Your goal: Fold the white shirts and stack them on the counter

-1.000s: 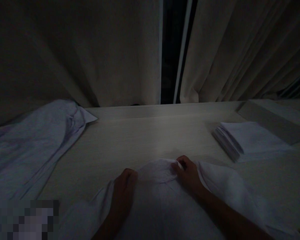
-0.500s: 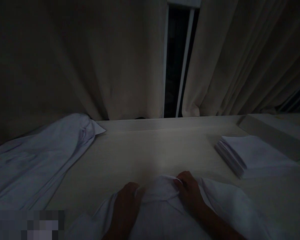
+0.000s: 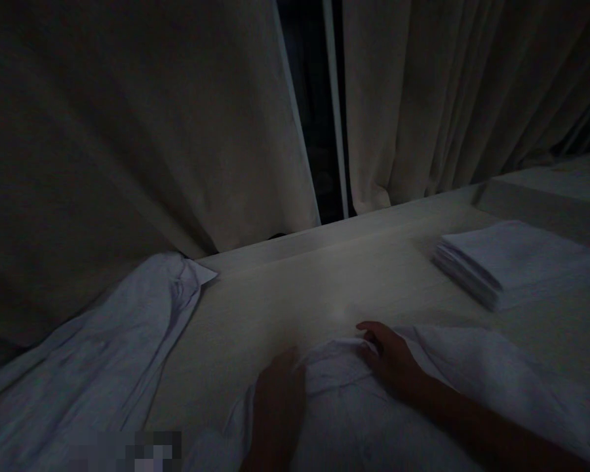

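Observation:
A white shirt [image 3: 344, 406] lies spread in front of me, its collar edge facing the window. At the left end of the collar my left hand [image 3: 279, 400] is closed on the fabric; its fingertips are blurred. My right hand [image 3: 391, 357] rests at the collar's right end. Its index finger is stretched out above the cloth and the thumb is lower against the fabric, with a gap between them. The near part of the shirt runs out of view at the bottom.
Loose white garments [image 3: 113, 354] are heaped on the left of the pale table [image 3: 275, 295]. A stack of folded white cloth or sheets [image 3: 526, 255] stands at right, before a raised pale block [image 3: 535, 203]. Beige curtains [image 3: 216, 131] hang behind, parted at a dark window [image 3: 314, 118].
The view has tilted and turned, so the table edge now slopes. My right index finger has lifted and straightened from the collar. My left hand stays at the collar's left end.

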Motion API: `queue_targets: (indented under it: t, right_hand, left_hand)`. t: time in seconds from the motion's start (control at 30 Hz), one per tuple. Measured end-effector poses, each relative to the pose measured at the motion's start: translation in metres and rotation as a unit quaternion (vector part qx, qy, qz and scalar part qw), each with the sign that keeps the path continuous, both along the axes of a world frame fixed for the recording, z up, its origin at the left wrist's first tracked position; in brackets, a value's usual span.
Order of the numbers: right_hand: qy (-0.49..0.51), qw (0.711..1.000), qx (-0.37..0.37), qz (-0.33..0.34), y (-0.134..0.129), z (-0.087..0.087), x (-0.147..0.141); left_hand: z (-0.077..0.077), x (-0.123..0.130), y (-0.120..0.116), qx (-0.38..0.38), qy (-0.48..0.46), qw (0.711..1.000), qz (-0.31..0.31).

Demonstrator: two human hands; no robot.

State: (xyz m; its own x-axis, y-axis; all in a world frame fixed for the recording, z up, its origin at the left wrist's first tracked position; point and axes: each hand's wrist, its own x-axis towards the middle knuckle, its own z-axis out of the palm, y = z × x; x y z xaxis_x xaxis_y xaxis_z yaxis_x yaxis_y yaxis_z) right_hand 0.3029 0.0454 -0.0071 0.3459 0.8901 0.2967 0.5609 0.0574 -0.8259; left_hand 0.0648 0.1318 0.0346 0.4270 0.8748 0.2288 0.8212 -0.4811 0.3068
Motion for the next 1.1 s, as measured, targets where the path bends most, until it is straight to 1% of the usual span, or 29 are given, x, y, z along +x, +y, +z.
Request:
queue_targets:
  t: [0.1, 0.2, 0.33, 0.43, 0.53, 0.63, 0.7, 0.77, 0.9, 1.1]
  right_hand:
    - [0.023, 1.0, -0.015, 0.001, -0.001, 0.005, -0.001]
    - [0.035, 0.999, -0.025, 0.001, -0.001, 0.01, -0.002]
    - [0.019, 1.0, -0.021, 0.01, 0.0, 0.014, 0.001]
    - [-0.024, 0.999, -0.005, 0.022, 0.0, 0.015, 0.003]
    - [-0.093, 0.994, 0.03, 0.043, -0.001, 0.015, 0.004]
    - [-0.166, 0.984, 0.042, 0.056, -0.001, 0.017, 0.006]
    - [-0.212, 0.974, 0.038, 0.067, 0.0, 0.023, 0.008]
    - [-0.242, 0.966, 0.043, 0.076, 0.0, 0.031, 0.01]
    - [-0.264, 0.96, 0.051, 0.076, 0.0, 0.042, 0.01]
    - [-0.275, 0.957, 0.044, 0.078, 0.001, 0.042, 0.009]
  left_hand:
    - [-0.001, 0.001, 0.0, 0.022, -0.005, 0.999, -0.028]
    - [-0.006, -0.001, 0.003, 0.038, -0.015, 0.998, -0.052]
    - [-0.013, -0.008, 0.007, 0.027, -0.03, 0.999, -0.027]
    - [-0.015, -0.009, 0.006, 0.028, -0.035, 0.998, -0.036]
    - [-0.013, -0.008, 0.004, 0.045, -0.009, 0.998, -0.051]
    - [-0.007, -0.007, 0.002, 0.083, 0.03, 0.993, -0.082]
    - [-0.003, -0.007, 0.002, 0.118, 0.058, 0.984, -0.117]
    - [0.0, -0.007, 0.002, 0.153, 0.079, 0.977, -0.129]
    - [0.0, -0.005, 0.0, 0.195, 0.095, 0.97, -0.11]
    - [-0.002, -0.003, -0.003, 0.19, 0.12, 0.968, -0.108]
